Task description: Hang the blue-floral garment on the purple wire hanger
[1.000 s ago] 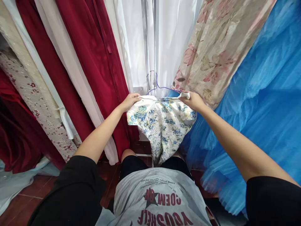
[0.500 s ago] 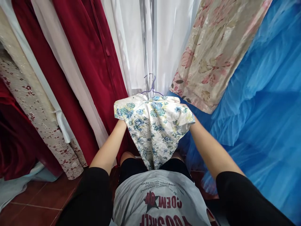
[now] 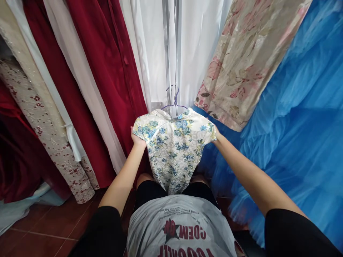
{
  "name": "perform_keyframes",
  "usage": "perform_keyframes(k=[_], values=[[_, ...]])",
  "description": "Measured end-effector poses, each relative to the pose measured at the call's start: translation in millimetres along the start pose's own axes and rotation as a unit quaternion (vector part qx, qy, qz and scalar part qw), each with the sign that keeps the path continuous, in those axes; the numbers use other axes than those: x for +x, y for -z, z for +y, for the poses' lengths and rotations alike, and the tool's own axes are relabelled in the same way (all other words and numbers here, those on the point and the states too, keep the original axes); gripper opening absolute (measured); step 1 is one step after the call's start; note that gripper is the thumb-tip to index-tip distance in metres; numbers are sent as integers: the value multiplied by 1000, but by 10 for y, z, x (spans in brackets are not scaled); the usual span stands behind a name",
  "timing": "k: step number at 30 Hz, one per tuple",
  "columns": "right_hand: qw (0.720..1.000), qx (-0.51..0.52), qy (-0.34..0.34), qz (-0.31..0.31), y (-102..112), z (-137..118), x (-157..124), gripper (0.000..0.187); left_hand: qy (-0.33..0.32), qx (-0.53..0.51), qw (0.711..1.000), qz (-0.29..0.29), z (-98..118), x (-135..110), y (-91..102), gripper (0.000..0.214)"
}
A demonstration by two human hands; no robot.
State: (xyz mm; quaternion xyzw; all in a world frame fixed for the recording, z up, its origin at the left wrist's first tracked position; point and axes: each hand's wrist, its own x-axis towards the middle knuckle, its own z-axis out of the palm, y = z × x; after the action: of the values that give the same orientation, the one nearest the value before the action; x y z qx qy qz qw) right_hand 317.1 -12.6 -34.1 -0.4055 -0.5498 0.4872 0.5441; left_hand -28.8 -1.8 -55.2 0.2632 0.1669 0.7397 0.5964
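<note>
A short-sleeved white blouse (image 3: 174, 150) with blue, green and yellow flowers hangs in front of me on a purple wire hanger (image 3: 175, 101). My left hand (image 3: 138, 140) grips its left sleeve from the outer edge, with most of the fingers behind the cloth. At the opposite sleeve, my right hand (image 3: 217, 135) holds the cuff; the fabric hides nearly all of its fingers. The blouse's shoulders and front are spread out between both hands, and its lower part narrows down towards my lap.
Dark red dresses (image 3: 107, 64) and a beige flower-dotted gown (image 3: 53, 142) hang at left. Behind the hanger are white cloth (image 3: 152, 53) and grey ribbons (image 3: 166, 43). A pink-flowered beige garment (image 3: 241, 71) and blue tulle (image 3: 302, 150) fill the right. Red-brown tiles (image 3: 48, 228) cover the floor.
The blouse's shoulders and sleeves have been straightened and its front lies flatter. My left hand has come into sight at the sleeve's outer edge, and my right hand has shifted slightly inward.
</note>
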Motion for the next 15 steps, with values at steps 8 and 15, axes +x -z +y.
perform_keyframes(k=[8, 15], values=[[992, 102, 59, 39, 108, -537, -169, 24, -127, 88, 986, -65, 493, 108, -629, 61], [973, 120, 156, 123, -321, -644, -962, 14, -360, 532, 747, -171, 584, -101, -847, 80]])
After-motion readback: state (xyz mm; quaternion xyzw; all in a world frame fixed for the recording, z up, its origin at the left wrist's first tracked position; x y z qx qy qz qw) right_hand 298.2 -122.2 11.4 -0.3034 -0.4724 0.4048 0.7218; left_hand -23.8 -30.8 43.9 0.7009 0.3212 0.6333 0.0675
